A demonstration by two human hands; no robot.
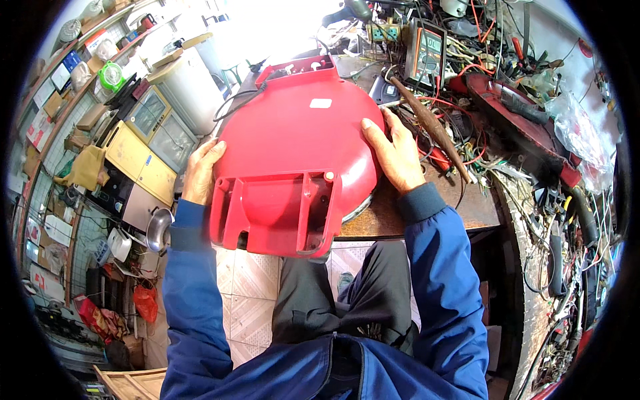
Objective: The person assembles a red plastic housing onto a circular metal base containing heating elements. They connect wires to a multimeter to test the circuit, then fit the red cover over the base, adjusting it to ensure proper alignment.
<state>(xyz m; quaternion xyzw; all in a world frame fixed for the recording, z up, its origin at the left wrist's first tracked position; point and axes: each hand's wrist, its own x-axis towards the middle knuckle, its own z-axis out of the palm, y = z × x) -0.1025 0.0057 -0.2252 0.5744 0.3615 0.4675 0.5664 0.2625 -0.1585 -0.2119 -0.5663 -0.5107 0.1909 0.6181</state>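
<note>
A red plastic appliance housing (293, 130), rounded with a white label, a ribbed bracket on its near side and a dark cord at the far end, lies over the front edge of the wooden bench (467, 207). My left hand (200, 170) grips its left side, with fingers partly hidden behind it. My right hand (397, 150) is curled round the right side, thumb on the red surface. Beside that hand lie a long brown pointed rod (430, 120) and tangled wires.
An orange multimeter (427, 53), cables and a red-and-black part (507, 113) crowd the bench's right. At left are cluttered shelves (50, 133), a yellow cabinet (137, 163), a white cylindrical appliance (187, 93) and a steel pot (159, 227). My legs show over the tiled floor (247, 287).
</note>
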